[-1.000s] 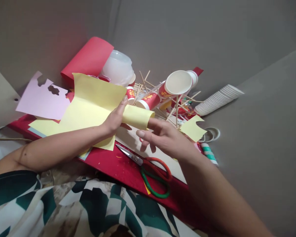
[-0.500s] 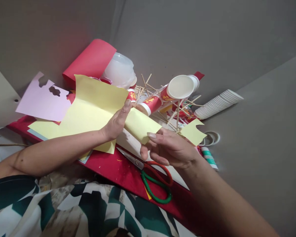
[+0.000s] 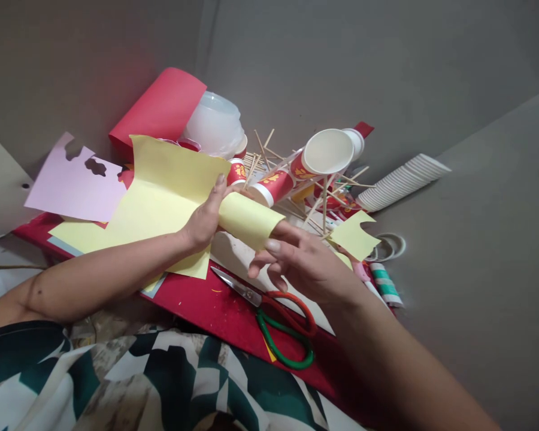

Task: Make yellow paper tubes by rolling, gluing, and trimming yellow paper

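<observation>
Between my hands is a small piece of yellow paper (image 3: 250,220), bent into a curve. My left hand (image 3: 206,215) holds its left end, with the thumb up and the other fingers partly hidden behind the paper. At the right end, my right hand (image 3: 308,257) grips the edge, thumb in front and a finger inside the curve; its lower fingers are loosely bent. A large creased yellow sheet (image 3: 157,191) lies behind my left hand and forearm. Below my hands, scissors (image 3: 256,299) with one orange and one green handle rest on the red table cover (image 3: 193,305).
Red-and-white paper cups (image 3: 330,152) and wooden sticks (image 3: 324,206) stand behind my hands. A stack of white cups (image 3: 406,179) leans near the right wall. Cut pink paper (image 3: 67,188), a red sheet (image 3: 161,108) and a translucent container (image 3: 215,129) are at the left and back.
Both hands have shifted slightly left with the curved yellow paper. My right fingers have moved at its right end, one now reaching inside the curve. The scissors stay in place.
</observation>
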`<state>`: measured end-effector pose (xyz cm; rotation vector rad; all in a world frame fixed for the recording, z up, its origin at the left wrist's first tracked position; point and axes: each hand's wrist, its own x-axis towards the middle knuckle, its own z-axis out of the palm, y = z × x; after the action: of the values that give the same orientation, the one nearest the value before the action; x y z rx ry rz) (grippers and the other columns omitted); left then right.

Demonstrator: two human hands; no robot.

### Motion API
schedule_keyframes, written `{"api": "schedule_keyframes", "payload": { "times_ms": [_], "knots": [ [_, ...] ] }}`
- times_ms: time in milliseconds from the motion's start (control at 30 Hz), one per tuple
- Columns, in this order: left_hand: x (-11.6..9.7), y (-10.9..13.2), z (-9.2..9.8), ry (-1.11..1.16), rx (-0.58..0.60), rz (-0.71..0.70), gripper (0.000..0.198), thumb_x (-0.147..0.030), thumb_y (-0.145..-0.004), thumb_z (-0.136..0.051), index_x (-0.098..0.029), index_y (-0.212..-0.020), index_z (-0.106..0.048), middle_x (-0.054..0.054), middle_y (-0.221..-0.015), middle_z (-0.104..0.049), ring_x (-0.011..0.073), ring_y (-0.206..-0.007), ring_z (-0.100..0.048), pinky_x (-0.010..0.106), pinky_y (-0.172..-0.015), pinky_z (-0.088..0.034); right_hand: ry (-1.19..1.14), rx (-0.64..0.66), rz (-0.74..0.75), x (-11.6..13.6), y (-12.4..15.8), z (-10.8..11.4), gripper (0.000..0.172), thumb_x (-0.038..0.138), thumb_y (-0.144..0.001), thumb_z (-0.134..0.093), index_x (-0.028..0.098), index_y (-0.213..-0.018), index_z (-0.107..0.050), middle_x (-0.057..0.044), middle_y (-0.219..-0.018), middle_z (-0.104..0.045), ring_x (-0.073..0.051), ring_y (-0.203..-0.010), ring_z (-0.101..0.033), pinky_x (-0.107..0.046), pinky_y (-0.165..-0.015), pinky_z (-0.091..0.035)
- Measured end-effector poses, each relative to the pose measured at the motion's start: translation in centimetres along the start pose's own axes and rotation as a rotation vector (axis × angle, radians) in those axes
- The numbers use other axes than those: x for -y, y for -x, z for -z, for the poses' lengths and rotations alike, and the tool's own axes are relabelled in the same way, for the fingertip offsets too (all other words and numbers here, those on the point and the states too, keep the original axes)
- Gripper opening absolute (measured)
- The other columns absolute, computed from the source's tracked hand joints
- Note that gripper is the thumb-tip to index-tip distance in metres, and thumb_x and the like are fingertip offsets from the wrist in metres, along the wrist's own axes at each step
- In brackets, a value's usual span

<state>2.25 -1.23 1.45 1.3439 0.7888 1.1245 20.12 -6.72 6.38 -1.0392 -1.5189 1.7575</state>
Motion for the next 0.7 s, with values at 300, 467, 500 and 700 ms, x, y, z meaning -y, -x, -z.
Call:
{"api": "schedule_keyframes", "payload": {
  "times_ms": [300, 467, 500, 700],
  "knots": [
    [0.3, -1.5, 0.4, 0.523, -0.078, 0.382, 0.079, -0.084, -0.078, -0.039, -0.018, -0.112, -0.067, 0.016, -0.099, -0.074, 0.0272, -0.080, -0.068, 0.032, -0.052, -0.053, 0.606, -0.672, 0.631, 1.0, 0.9, 0.9, 0.023, 0.039, -0.090, -0.067, 0.028, -0.109, -0.072, -0.006, -0.097, -0.074, -0.015, -0.060, -0.065, -0.032, -0.051, -0.053],
    [0.5, -1.5, 0.5, 0.559, -0.040, 0.398, 0.075, -0.083, -0.080, -0.039, -0.019, -0.105, -0.069, 0.015, -0.104, -0.074, 0.0268, -0.083, -0.069, 0.033, -0.056, -0.056, 0.971, -0.624, 0.611, 1.8, -0.8, 1.7, 0.030, 0.036, -0.084, -0.070, 0.020, -0.109, -0.072, -0.007, -0.097, -0.076, -0.016, -0.066, -0.068, -0.028, -0.055, -0.055],
    [0.5, -1.4, 0.4, 0.557, -0.030, 0.398, 0.076, -0.083, -0.080, -0.038, -0.019, -0.105, -0.069, 0.015, -0.104, -0.074, 0.0266, -0.083, -0.069, 0.033, -0.057, -0.056, 1.016, -0.592, 0.574, 1.9, -1.2, 1.7, 0.028, 0.035, -0.083, -0.070, 0.018, -0.106, -0.072, -0.007, -0.090, -0.076, -0.016, -0.066, -0.069, -0.028, -0.055, -0.054],
    [0.2, -1.3, 0.1, 0.535, 0.000, 0.390, 0.070, -0.075, -0.087, -0.034, -0.019, -0.112, -0.069, 0.015, -0.099, -0.076, 0.0277, -0.083, -0.070, 0.034, -0.055, -0.055, 1.182, -0.523, 0.479, 2.1, -2.6, 1.5, 0.025, 0.019, -0.084, -0.056, 0.017, -0.060, -0.063, -0.001, -0.050, -0.062, -0.012, -0.046, -0.055, -0.025, -0.045, -0.037]
  ]
}}
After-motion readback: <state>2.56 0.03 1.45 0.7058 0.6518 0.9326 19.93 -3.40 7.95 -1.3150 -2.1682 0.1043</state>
